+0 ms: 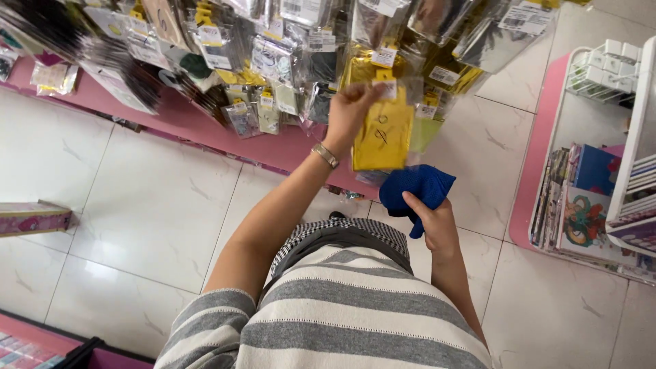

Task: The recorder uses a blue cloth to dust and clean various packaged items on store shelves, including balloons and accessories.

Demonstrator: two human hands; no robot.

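Overhead, I see a shop aisle with white marble-look floor tiles (157,205) and a pink display shelf (184,119).
My left hand (350,109) pinches the top of a yellow packet (383,137) in clear wrap, hanging among packaged goods (273,61) above the pink shelf; my right hand (437,225) is closed on a blue cloth (417,188) just below that packet. At right stands a white rack of books (594,198) on a pink base.
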